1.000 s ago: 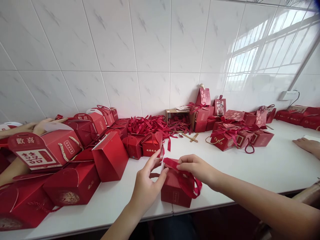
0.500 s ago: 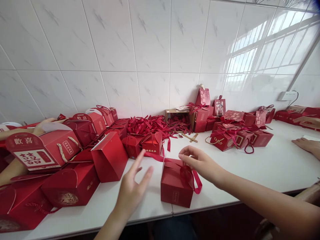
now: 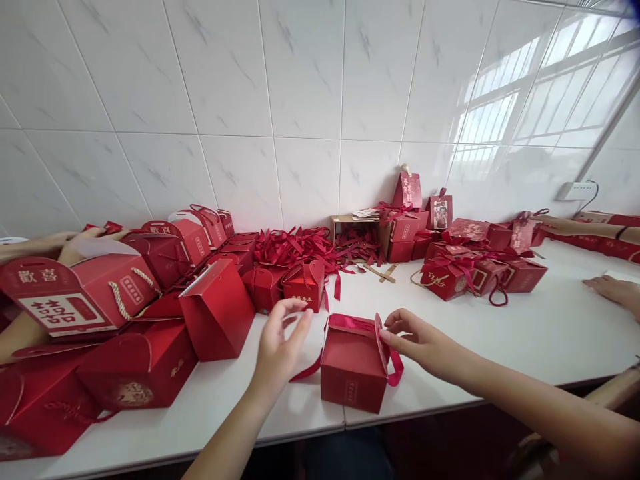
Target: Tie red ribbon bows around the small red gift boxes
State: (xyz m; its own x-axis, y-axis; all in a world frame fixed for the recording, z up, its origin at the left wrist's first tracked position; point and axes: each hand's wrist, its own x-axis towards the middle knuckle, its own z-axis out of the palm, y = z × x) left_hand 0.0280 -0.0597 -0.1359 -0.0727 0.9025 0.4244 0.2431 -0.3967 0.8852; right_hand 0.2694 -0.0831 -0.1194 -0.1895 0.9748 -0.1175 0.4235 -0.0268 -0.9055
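A small dark red gift box stands upright on the white table before me. A red ribbon hangs out on its right side, and another end trails to the left. My right hand pinches the raised right flap of the box between thumb and fingers. To the left of the box, my left hand hovers with fingers curved and apart, holding nothing. Just behind that hand sits a smaller red box with gold lettering.
Several larger red gift boxes crowd the left side. A heap of red ribbons lies near the tiled wall. Finished-looking boxes with bows stand at the right. Other people's arms reach in from both sides.
The box's right flap now stands up, with my right hand on it. The left ribbon end has dropped beside the box. My left hand has shifted slightly right.
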